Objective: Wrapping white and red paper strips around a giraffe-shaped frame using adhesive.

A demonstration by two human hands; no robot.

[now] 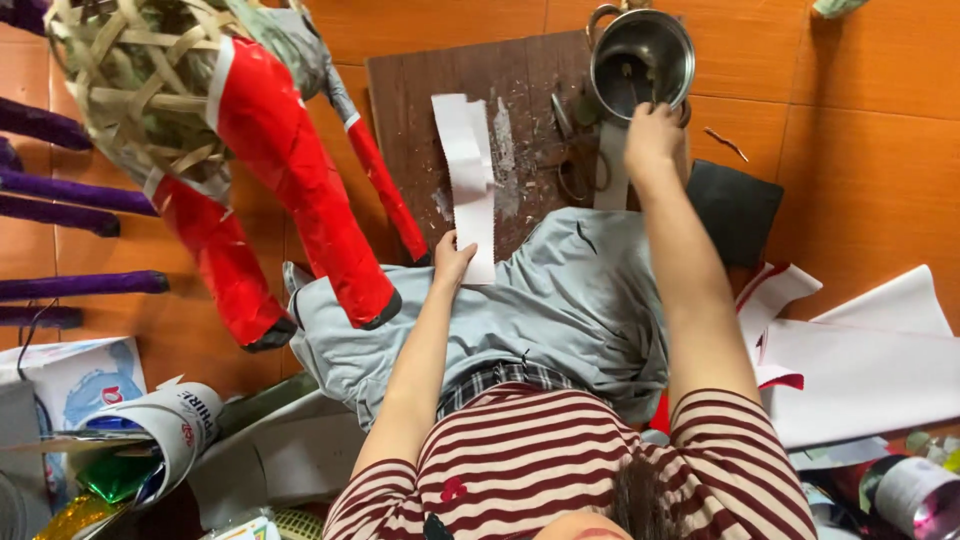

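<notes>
My left hand point(452, 262) pinches the near end of a long white paper strip with a zigzag edge point(465, 170). The strip lies along a dark wooden board point(420, 110) on the orange floor. My right hand point(655, 135) reaches to the near rim of a round metal pot point(642, 55) at the board's far end. Its fingers are curled around a thin dark stick point(630, 85) that stands in the pot. My lap in grey shorts point(560, 300) lies between the two arms.
A woven bamboo figure with red paper legs point(260, 160) hangs at the left, beside several purple rods point(70, 190). Scissors point(575, 150) lie on the board. A black pad point(735, 205) and white sheets point(860, 370) lie to the right, paper rolls point(170, 425) at lower left.
</notes>
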